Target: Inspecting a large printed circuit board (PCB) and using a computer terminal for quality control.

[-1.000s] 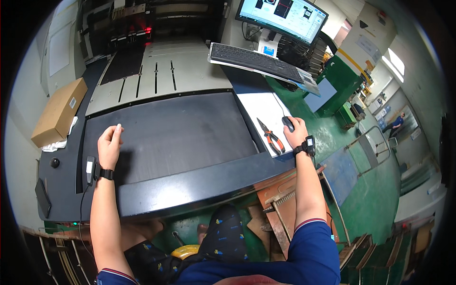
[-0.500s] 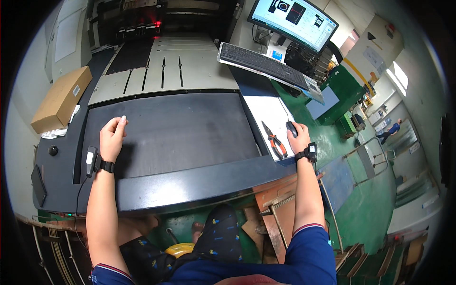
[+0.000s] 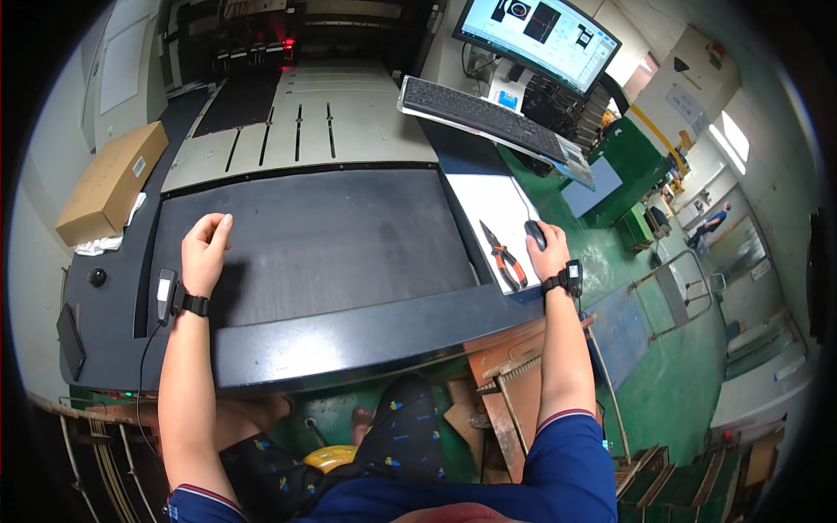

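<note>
My right hand [image 3: 549, 251] wraps round a black computer mouse [image 3: 534, 234] on a white sheet [image 3: 475, 202] at the right of the machine's table. Beside the mouse, on that sheet, lie pliers [image 3: 503, 254] with orange and black handles. Over the left part of the dark recessed bed [image 3: 349, 240] hovers my left hand [image 3: 205, 251], its fingers curled in and the thumb laid against them. Nothing shows in it. Both wrists carry black straps with small devices.
Behind the bed is a slotted light metal plate [image 3: 349, 122]. A keyboard [image 3: 484, 118] and a lit monitor [image 3: 540, 39] stand at back right. A cardboard box [image 3: 113, 183] sits at far left, near a black knob [image 3: 97, 276]. A person [image 3: 711, 225] is far off right.
Both my hands stay where they were, the right one still on the mouse. The distant person at the right has shifted slightly left and up in view.
</note>
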Tool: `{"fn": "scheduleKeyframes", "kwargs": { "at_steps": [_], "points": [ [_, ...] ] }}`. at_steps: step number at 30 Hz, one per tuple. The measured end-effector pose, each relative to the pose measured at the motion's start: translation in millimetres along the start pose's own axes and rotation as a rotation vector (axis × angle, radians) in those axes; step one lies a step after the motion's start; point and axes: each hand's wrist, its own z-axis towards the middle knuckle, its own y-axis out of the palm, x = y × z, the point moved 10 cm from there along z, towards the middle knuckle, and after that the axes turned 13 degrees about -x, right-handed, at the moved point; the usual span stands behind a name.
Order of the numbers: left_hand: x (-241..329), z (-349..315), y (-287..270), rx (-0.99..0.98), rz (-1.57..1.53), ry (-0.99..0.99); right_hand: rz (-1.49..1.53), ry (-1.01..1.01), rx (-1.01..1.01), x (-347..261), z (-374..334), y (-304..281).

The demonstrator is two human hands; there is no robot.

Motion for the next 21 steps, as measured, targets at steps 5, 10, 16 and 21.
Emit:
{"fn": "scheduleKeyframes", "kwargs": {
  "at_steps": [5,10,16,21],
  "points": [
    [0,0,0,0.001,-0.033,0.009,0.004,0.004,-0.002,0,0,1],
    [0,0,-1,-0.008,-0.014,0.011,-0.008,0.011,0.004,-1,0,0],
    [-5,2,2,-0.028,-0.032,0.022,-0.026,0.007,0.034,3,0,1],
    [-6,1,0,-0.024,-0.006,0.001,-0.030,0.060,0.009,7,1,2]
  ]
}}
